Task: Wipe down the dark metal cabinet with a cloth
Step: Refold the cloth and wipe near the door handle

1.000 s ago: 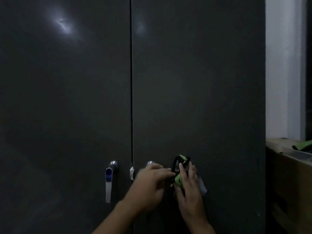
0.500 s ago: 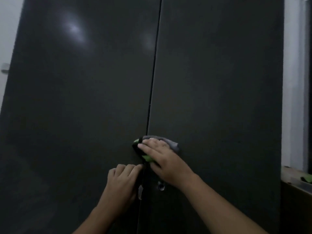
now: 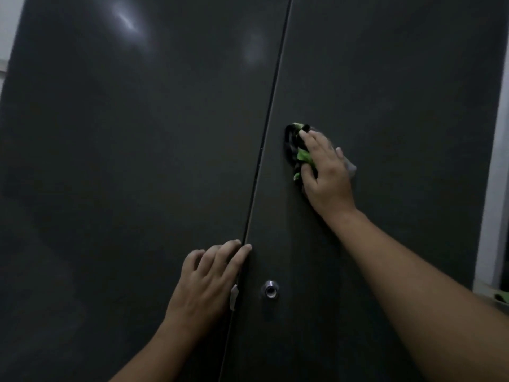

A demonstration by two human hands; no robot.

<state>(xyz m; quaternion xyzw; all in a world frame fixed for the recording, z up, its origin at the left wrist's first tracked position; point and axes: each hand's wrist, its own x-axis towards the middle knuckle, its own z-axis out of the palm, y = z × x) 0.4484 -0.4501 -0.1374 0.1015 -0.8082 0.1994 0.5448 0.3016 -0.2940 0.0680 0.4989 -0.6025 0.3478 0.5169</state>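
The cloth (image 3: 298,150), a bunched rag of black, bright green and pale grey, had moved off the centre seam (image 3: 271,111), where it sat half a second earlier just above the lock, and now lay higher on the right door (image 3: 399,92), near that door's inner edge but clear of it. By my reading the seam strip was done and the stroke was heading out across the open panel, most of it still to be covered.

The right hand (image 3: 326,175) pressed the cloth flat against the metal, fingers stretched out and spread over it, not clenched. The fabric looked soft and crumpled, spilling out past both sides of the hand.

The cabinet (image 3: 137,161) was smooth, dark grey sheet metal with a faint sheen; two blurred light patches showed near its top edge.

The left hand (image 3: 203,282) had stayed braced on the left door at the seam, fingers relaxed and slightly bent, fingertips touching the panel and holding nothing. Just beside it sat a round, bright metal lock (image 3: 270,289) and a small white tag (image 3: 234,297) at the seam. A pale wall (image 3: 495,188) ran beyond the cabinet's right edge.
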